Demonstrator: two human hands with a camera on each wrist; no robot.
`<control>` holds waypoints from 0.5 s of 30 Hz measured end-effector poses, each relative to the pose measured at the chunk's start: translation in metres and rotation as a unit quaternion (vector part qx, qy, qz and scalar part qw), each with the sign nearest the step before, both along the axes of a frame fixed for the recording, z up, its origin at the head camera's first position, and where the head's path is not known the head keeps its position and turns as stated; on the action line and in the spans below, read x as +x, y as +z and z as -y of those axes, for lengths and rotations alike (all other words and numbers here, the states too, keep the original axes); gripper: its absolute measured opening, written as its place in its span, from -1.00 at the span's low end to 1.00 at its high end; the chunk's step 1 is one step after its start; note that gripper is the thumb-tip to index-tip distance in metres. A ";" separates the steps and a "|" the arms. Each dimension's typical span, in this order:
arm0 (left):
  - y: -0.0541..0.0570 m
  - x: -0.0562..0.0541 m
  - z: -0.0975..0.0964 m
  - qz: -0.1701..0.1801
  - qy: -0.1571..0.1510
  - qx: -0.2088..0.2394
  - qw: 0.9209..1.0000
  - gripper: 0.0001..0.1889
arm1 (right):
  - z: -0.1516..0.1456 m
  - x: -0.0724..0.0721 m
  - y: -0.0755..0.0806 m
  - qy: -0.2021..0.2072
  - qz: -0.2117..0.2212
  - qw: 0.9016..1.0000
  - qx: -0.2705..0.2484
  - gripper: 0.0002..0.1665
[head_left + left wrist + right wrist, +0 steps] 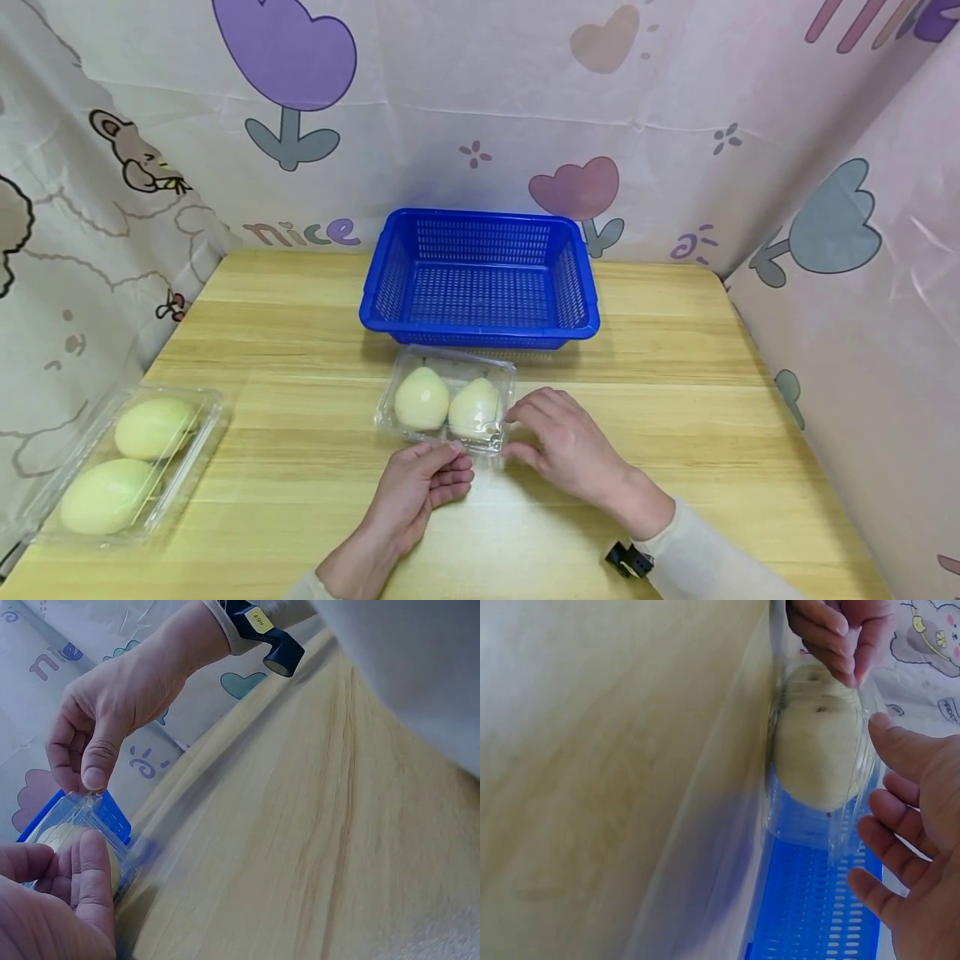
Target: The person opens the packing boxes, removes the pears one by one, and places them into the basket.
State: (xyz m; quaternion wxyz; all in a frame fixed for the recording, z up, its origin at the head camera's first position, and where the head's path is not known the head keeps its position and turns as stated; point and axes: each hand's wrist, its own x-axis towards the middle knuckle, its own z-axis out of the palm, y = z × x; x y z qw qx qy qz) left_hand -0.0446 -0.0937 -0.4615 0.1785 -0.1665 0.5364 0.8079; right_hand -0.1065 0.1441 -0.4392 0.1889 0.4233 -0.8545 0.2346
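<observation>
A clear plastic clamshell box (444,357) lies on the table with two pale yellow-green pears (422,400) inside, side by side. My left hand (420,487) is at its front edge, pinching the rim between thumb and curled fingers. At the box's right front corner is my right hand (573,446), its fingers apart and loosely bent. In the right wrist view the right thumb (907,746) comes right up to the lid's edge, while the other fingers spread alongside the clear wall. The box looks closed.
Just behind the box stands a blue plastic basket (480,331) with perforated walls and nothing in it. Another clear clamshell box (210,408) holding two pears (108,496) lies at the table's left edge. Patterned cloth (450,108) hangs around the wooden table (675,350).
</observation>
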 end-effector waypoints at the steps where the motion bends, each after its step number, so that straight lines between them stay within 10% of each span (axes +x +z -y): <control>1: 0.000 0.000 0.000 0.000 0.000 0.000 1.000 -0.81 | -0.001 -0.001 0.000 -0.001 -0.002 1.000 0.000 -0.51; 15: 0.000 0.003 -0.004 -0.008 0.011 0.008 1.000 -0.82 | -0.004 0.001 0.007 -0.079 0.085 0.992 0.046 -0.45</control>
